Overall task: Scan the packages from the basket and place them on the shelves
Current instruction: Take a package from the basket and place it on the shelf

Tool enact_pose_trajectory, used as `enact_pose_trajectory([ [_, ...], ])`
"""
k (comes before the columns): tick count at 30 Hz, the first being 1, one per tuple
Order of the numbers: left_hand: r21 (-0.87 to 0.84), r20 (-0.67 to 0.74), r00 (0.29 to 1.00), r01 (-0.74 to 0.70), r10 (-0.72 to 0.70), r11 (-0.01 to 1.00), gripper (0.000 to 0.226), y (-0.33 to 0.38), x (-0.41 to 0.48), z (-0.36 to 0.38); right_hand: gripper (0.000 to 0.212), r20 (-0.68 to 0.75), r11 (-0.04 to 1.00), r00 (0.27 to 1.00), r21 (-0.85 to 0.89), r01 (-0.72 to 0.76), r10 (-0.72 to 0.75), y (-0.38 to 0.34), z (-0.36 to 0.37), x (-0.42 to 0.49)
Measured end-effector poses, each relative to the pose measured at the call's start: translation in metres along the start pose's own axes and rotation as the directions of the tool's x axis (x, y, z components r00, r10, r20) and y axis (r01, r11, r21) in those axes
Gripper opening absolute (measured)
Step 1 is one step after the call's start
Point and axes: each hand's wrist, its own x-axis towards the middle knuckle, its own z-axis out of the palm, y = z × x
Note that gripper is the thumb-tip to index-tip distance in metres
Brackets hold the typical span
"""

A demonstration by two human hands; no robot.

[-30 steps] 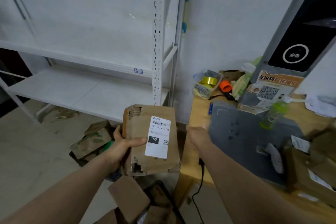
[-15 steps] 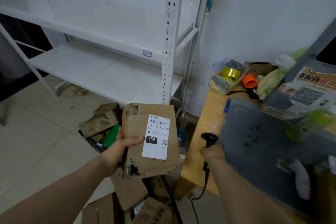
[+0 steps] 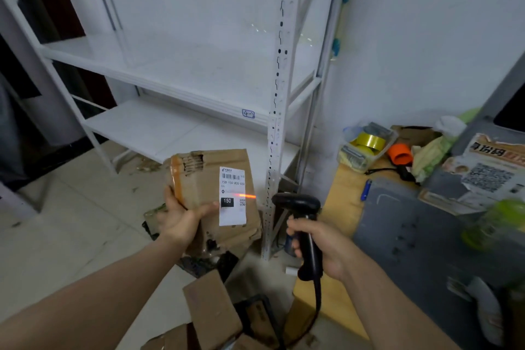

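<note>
Package (image 3: 210, 187) sits upright in the left hand (image 3: 179, 221), fingers wrapped round its edge, label facing the scanner (image 3: 301, 207) gripped in the right hand (image 3: 321, 244). The red beam falls below the barcode; raising it should register the scan before shelving on the shelves (image 3: 181, 77).

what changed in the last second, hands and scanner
The right hand, reaching toward the desk a second ago, took hold of the scanner and swung it left toward the package. Its red line now crosses the label at its right edge. The left hand kept gripping the package, label facing the camera.
</note>
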Motion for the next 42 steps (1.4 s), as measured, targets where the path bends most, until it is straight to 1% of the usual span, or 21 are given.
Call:
enact_pose_trajectory([
  [2,0.035,-0.035,0.999,-0.021,0.022,0.999,0.137,0.008,-0.006,-0.005,0.028,0.01,0.998,0.998,-0.032,0.055,-0.055,-0.009,0.015,-0.013],
  [4,0.064,-0.036,0.998,-0.049,0.051,0.997,0.142,0.008,-0.005,-0.009,0.032,0.002,0.995,0.996,-0.052,0.088,-0.088,-0.017,0.027,-0.025],
  [8,0.127,-0.031,0.995,-0.086,0.091,0.988,0.143,0.014,-0.012,-0.017,0.022,-0.001,0.987,0.99,-0.086,0.139,-0.14,-0.027,0.04,-0.041],
  [12,0.122,-0.035,0.993,-0.107,0.112,0.987,0.142,0.012,-0.017,-0.024,0.024,-0.023,0.975,0.979,-0.09,0.201,-0.204,-0.031,0.05,-0.047],
  [14,0.118,-0.037,0.992,-0.117,0.123,0.986,0.144,0.011,-0.017,-0.026,0.028,-0.033,0.974,0.978,-0.103,0.203,-0.207,-0.033,0.054,-0.05],
  [16,0.112,-0.031,0.992,-0.117,0.121,0.987,0.147,0.011,-0.018,-0.028,0.029,-0.031,0.973,0.977,-0.108,0.205,-0.21,-0.035,0.057,-0.052],
  [20,0.114,-0.013,0.991,-0.128,0.13,0.985,0.147,0.008,-0.018,-0.031,0.027,-0.029,0.975,0.977,-0.074,0.208,-0.211,-0.035,0.06,-0.051],
  [25,0.112,-0.021,0.99,-0.139,0.142,0.984,0.143,0.007,-0.018,-0.029,0.022,-0.038,0.981,0.983,-0.083,0.178,-0.182,-0.033,0.061,-0.046],
  [32,0.12,0.005,0.987,-0.158,0.158,0.98,0.141,0.006,-0.015,-0.023,0.016,-0.004,0.981,0.986,-0.096,0.168,-0.169,-0.03,0.057,-0.039],
  [35,0.123,0.012,0.986,-0.169,0.169,0.978,0.139,0.005,-0.012,-0.02,0.016,-0.002,0.982,0.988,-0.103,0.156,-0.157,-0.029,0.054,-0.035],
  [39,0.135,0.003,0.986,-0.166,0.167,0.977,0.135,0.001,-0.006,-0.014,0.021,-0.044,0.988,0.989,-0.078,0.135,-0.138,-0.025,0.043,-0.023],
  [42,0.118,-0.007,0.989,-0.143,0.145,0.983,0.133,-0.001,-0.004,-0.008,0.021,-0.144,0.991,0.983,-0.08,0.103,-0.114,-0.013,0.019,-0.004],
])
